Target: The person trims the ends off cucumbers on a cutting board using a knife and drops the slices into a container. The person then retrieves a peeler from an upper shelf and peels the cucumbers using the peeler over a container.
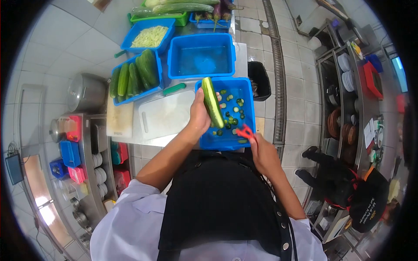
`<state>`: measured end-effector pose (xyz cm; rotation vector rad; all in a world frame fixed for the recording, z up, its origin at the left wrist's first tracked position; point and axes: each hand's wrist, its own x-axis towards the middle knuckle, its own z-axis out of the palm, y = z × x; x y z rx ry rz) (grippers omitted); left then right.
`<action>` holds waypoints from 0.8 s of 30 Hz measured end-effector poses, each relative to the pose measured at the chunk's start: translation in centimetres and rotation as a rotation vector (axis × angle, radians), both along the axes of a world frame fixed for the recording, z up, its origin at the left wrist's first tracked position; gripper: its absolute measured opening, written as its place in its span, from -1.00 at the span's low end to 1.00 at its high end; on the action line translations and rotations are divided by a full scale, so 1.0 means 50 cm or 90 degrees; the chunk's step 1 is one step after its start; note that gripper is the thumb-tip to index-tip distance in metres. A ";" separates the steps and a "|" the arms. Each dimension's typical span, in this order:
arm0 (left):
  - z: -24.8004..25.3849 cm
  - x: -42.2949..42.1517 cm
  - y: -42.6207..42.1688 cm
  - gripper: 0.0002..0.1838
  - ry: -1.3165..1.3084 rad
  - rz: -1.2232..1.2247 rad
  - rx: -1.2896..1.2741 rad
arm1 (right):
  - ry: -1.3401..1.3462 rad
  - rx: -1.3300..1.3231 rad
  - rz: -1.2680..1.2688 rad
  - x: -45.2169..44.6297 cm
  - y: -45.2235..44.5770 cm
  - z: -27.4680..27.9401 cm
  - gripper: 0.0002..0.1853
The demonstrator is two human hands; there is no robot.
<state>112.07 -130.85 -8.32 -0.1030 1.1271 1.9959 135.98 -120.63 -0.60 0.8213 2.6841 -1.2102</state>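
Note:
My left hand (200, 114) is wrapped around a cucumber (212, 102), which is tilted over a blue tub. A pale peeled strip runs along the cucumber's length. In my right hand (260, 150) is a red peeler (245, 132), held apart from the cucumber and near the tub's right side. Small green cucumber ends and slices lie scattered on the floor of the blue tub (247, 93). To the left is a white cutting board (163, 117), with a green-handled knife (174, 89) at its upper edge.
Whole cucumbers (136, 75) fill a blue tub at left. Behind stand another blue tub (201, 39), a tub of pale shredded vegetable (150, 36) and eggplants (217, 13). A black bin (258, 80) stands right of the table. A person in black (348, 187) is at the right shelves.

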 end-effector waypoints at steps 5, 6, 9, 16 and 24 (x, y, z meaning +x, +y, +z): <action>0.043 0.046 -0.033 -0.41 0.005 -0.135 -0.036 | 0.220 0.009 -0.095 -0.147 -0.001 0.035 -0.73; 0.049 0.056 -0.032 -0.41 0.007 -0.140 -0.038 | 0.235 0.048 -0.103 -0.168 -0.004 0.031 -0.73; 0.060 0.077 -0.033 -0.49 0.037 -0.119 0.037 | 0.200 0.089 -0.066 -0.194 -0.019 0.016 -0.74; 0.032 0.073 -0.058 -0.47 -0.013 -0.071 0.078 | 0.101 0.116 0.050 -0.103 -0.048 0.007 -0.72; 0.015 0.023 -0.033 -0.38 -0.025 0.064 0.010 | -0.097 0.081 0.189 -0.001 -0.038 -0.023 -0.73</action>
